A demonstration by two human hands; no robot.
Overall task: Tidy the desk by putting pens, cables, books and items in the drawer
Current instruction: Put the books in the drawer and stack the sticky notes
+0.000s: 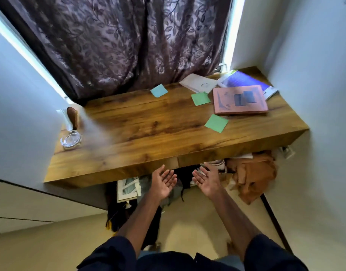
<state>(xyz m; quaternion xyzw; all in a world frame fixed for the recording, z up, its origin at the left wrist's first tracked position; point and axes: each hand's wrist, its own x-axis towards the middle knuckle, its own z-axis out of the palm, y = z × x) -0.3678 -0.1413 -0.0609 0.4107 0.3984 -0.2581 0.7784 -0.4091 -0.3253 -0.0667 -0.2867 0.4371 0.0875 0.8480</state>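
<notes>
Left hand (164,182): fully open, palm up, empty, at 6 o'clock below the wooden tabletop (148,130) edge.
Right hand (206,180): likewise spread, empty.

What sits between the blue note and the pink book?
One green note lies between the blue note and the pink book in the head view.

- My forearms are bare from the elbow down to each grip: left grip (164,182), right grip (206,180).
- Dark navy sleeves (111,255) sit bunched at my elbows.
- No rings, watch or bands show on either wrist.
</notes>
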